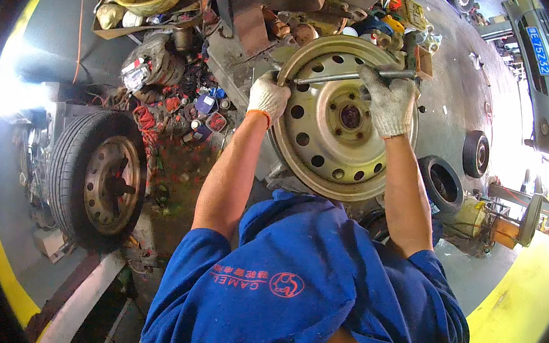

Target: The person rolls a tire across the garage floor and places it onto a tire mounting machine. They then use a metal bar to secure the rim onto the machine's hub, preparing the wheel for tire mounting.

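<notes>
I count two white gloves [269, 99], one long bar [331, 78], one bare wheel rim [330, 137], one vehicle [548, 104] and four tyres [65, 173]: one far left, two at right, one toward the far edge of the floor [451, 89].

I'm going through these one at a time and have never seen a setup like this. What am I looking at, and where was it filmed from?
There is no robot here: a person in a blue shirt is working by hand. The single picture comes from a wide fisheye camera on their head, looking down, so straight edges bend near its border. Picture left is the person's left.

Both hands wear pale gloves. The right hand holds a metal bar across a bare wheel rim. The left hand is at the rim's left edge; its exact grip is unclear.

Around them are a wheel with its tyre at left, a loose tyre at right, and assorted clutter beyond the left forearm.
</notes>
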A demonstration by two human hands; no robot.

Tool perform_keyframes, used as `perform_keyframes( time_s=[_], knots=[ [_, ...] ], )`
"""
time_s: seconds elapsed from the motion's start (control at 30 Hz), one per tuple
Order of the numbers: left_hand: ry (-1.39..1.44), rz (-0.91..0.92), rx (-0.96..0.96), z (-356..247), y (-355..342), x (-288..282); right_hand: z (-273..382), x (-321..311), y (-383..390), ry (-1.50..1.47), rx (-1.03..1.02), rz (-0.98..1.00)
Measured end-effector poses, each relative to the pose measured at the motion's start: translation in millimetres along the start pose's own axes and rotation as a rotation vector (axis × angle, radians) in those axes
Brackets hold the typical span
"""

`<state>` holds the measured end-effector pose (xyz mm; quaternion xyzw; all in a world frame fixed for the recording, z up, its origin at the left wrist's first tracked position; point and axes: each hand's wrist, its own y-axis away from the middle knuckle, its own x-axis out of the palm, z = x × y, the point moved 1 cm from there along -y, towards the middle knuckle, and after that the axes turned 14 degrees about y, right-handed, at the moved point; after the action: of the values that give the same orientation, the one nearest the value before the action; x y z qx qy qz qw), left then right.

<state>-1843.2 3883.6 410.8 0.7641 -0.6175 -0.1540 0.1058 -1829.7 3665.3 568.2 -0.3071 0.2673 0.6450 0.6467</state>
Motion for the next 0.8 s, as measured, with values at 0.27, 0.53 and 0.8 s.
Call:
perform_keyframes(
  time_s=[0.27,0.53,0.8],
  knots=[
    [0.039,0.056,0.093,3,-7,3,18,-44,5,-0.018,-0.195,-0.199],
    [0.31,0.03,0.018,5,-11,10,-1,-42,-6,0.437,-0.464,-0.284],
    [0.158,-0.053,-0.088,52,-49,-3,9,-47,0,0.557,-0.547,-0.149]
  ],
)
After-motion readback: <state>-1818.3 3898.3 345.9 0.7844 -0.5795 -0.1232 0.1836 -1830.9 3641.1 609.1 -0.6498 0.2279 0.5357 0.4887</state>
